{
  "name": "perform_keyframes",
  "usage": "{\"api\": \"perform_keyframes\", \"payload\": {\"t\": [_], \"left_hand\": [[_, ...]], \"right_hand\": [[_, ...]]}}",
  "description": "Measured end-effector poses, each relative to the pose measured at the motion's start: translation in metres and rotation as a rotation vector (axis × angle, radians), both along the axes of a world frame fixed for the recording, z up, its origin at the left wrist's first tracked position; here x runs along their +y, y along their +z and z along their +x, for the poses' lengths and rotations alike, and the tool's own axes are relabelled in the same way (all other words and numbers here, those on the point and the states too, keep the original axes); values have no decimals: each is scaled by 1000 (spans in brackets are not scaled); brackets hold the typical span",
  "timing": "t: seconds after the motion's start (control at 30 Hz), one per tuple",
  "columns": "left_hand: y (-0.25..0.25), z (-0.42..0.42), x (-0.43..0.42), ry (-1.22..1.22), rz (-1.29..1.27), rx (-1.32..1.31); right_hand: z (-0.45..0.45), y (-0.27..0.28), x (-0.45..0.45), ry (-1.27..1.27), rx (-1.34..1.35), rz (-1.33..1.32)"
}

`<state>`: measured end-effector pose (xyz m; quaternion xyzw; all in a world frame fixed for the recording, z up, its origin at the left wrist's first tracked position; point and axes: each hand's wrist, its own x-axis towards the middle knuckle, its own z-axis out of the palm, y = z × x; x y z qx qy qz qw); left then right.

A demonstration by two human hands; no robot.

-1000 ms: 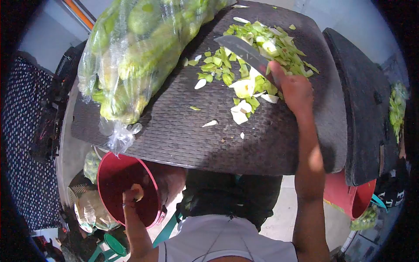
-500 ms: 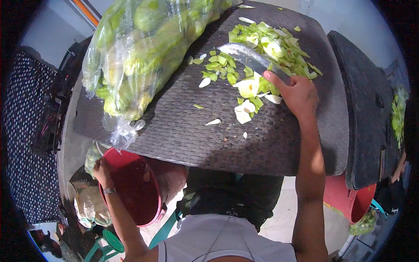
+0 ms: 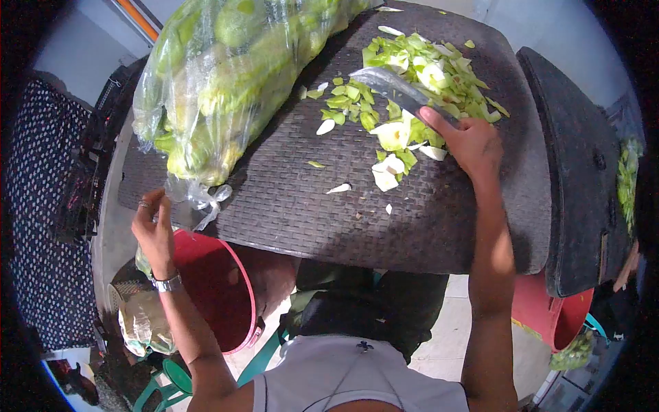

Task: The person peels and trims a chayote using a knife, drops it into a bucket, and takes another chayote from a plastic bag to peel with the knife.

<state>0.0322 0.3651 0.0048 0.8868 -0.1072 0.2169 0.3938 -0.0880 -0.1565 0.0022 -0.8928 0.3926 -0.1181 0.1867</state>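
Observation:
My right hand (image 3: 475, 145) is closed round the handle of a knife (image 3: 390, 88) with a broad, curved blade. The blade points up and left over a heap of pale green peelings (image 3: 429, 69), and its handle is mostly hidden by my fingers. At the table's left edge, my left hand (image 3: 154, 237) is raised with loosely bent fingers apart and nothing visible in them. Its fingertips are beside the knotted end of a clear plastic bag (image 3: 206, 196); whether they touch it I cannot tell. Light green, peeled-looking produce (image 3: 237, 86) fills the bag.
The dark woven-pattern table (image 3: 274, 199) holds scattered scraps. Below its left edge stands a red bucket (image 3: 213, 302), and another red bucket (image 3: 570, 319) is at right. A dark chair back (image 3: 583, 178) adjoins the table's right side. A green stool (image 3: 168, 384) stands lower left.
My left hand has risen from beside the red bucket to the bag's knotted end, leaving the greenish bundle it was at. My right hand keeps the knife in nearly the same spot.

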Motion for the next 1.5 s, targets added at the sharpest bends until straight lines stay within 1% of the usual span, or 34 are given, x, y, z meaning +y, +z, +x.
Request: {"api": "perform_keyframes", "payload": {"t": [0.03,0.07,0.17,0.27,0.37,0.47,0.57,0.6,0.7,0.73,0.87,0.97,1.03,1.13,1.23,1.27,1.37,1.4,1.47,1.5], "left_hand": [[-3,2,-1,-13,6,-37],[-6,6,2,33,11,4],[15,9,-21,-39,167,-44],[25,29,-32,-169,175,-101],[37,48,-31,-413,98,115],[41,65,-25,-495,101,268],[68,56,-48,-464,27,457],[72,54,-60,-388,109,412],[72,62,-75,-232,237,479],[78,56,-88,-199,239,458],[72,55,-87,-346,135,487],[65,56,-73,-413,21,532],[54,63,-49,-421,-99,569],[46,61,-17,-358,-337,666],[45,50,7,-268,-427,709],[41,50,18,-300,-440,687],[35,38,41,-206,-617,569],[37,35,47,-140,-669,531],[38,25,56,-52,-808,368],[44,19,53,-9,-875,284]], "right_hand": [[-1,6,-1,-1,53,24],[-1,9,-2,0,106,49],[1,-20,-22,-93,-58,7],[1,-18,-26,-105,-36,-9],[2,-34,-40,-114,-60,-16],[1,-9,-16,-161,-79,-4],[0,-6,-21,-68,-24,86],[0,-5,-21,-64,-17,86],[1,-4,-19,-44,-3,77],[1,-5,-19,-38,-3,65],[-1,-13,-13,-52,-93,-43],[0,-10,-11,-24,-85,-86],[-2,-7,-8,3,-100,-112],[-3,1,-2,19,-77,-142],[-5,0,0,11,-51,-186],[-5,-1,1,7,-47,-205],[-5,-6,-8,-27,-53,-74],[-5,-6,-12,-21,-44,-43],[-4,-4,-17,-9,-31,19],[-4,-5,-18,-18,-72,21]]}}
